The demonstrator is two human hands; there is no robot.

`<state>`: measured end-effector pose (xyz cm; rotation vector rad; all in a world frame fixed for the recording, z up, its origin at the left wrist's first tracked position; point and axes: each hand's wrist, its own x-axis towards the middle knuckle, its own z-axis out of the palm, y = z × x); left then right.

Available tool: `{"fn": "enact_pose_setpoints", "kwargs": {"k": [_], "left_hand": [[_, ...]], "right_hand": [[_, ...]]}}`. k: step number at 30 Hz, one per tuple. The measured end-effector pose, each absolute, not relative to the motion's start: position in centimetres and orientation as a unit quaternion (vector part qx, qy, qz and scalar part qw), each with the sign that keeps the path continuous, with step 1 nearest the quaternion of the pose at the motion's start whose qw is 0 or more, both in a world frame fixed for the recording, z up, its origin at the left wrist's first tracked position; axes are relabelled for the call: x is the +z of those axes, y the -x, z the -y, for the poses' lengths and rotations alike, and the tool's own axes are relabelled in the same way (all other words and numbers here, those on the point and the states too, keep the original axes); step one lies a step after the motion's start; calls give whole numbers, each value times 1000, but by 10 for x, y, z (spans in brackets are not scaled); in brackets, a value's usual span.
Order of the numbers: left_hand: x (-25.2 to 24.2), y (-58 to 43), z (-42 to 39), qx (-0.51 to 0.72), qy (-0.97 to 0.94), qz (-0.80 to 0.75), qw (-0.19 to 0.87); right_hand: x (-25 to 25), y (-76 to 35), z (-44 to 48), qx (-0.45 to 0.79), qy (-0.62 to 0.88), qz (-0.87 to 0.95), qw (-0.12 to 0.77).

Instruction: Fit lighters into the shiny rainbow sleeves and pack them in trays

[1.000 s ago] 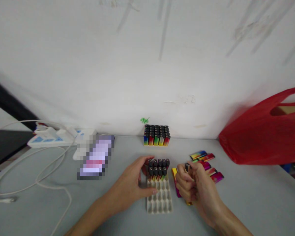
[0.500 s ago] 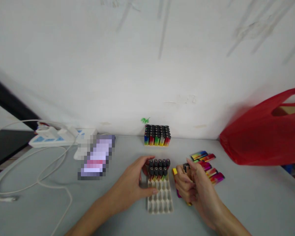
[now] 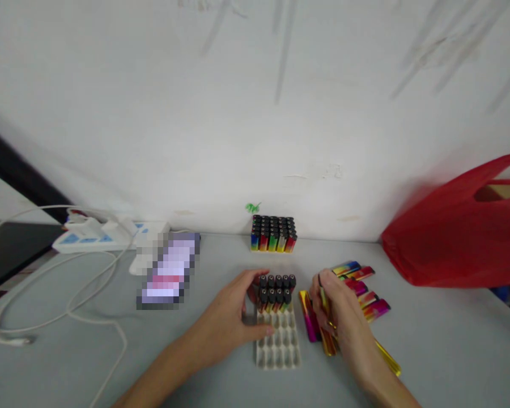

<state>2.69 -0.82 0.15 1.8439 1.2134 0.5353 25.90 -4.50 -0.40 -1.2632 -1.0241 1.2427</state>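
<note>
My left hand (image 3: 227, 317) grips the left side of a white tray (image 3: 278, 345) with scalloped wells. Its thumb lies over the tray and its fingers curl round the back left corner. Black-topped, bright-coloured lighters (image 3: 277, 297) stand upright in the two back rows, with one well unfilled at the right of the second row. Right of the tray, my right hand (image 3: 335, 306) is closed round a lighter (image 3: 322, 280), mostly hidden by the fingers. Shiny lighters (image 3: 309, 317) lie flat under and beside that hand. Others (image 3: 361, 289) lie fanned out behind it.
A filled tray of upright lighters (image 3: 273, 235) stands against the wall. On the left are a blurred phone (image 3: 172, 269), a power strip (image 3: 97, 235) and a looping white cable (image 3: 68, 311). A red bag (image 3: 446, 232) sits at the right. One yellow lighter (image 3: 387, 357) lies by my right wrist.
My right hand has turned and shifted slightly, so the lighter's black top shows less. Lighters it covered are now visible. My left hand and the tray stay put.
</note>
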Motion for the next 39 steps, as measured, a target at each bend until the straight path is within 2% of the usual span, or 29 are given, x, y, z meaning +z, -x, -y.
{"fn": "enact_pose_setpoints", "kwargs": {"k": [3, 9, 13, 18, 24, 28, 32, 39], "left_hand": [[1, -27, 8, 217, -739, -485, 415], [1, -28, 9, 220, -735, -479, 426], [0, -28, 9, 224, -738, -477, 423], [-1, -27, 8, 226, -738, -477, 420], [2, -28, 8, 225, -739, -476, 420], [3, -29, 8, 228, -737, -475, 424], [1, -28, 8, 222, -739, -479, 419], [3, -27, 9, 223, -738, -477, 421]], "right_hand": [[3, -258, 50, 430, 561, 486, 514], [10, -255, 55, 358, 572, 637, 373], [8, -253, 54, 325, 572, 670, 345], [5, -255, 56, 344, 575, 654, 351], [-3, -261, 68, 429, 583, 555, 410], [-5, -259, 70, 476, 571, 522, 417], [-1, -256, 64, 454, 562, 518, 457], [10, -257, 54, 379, 544, 582, 471]]}}
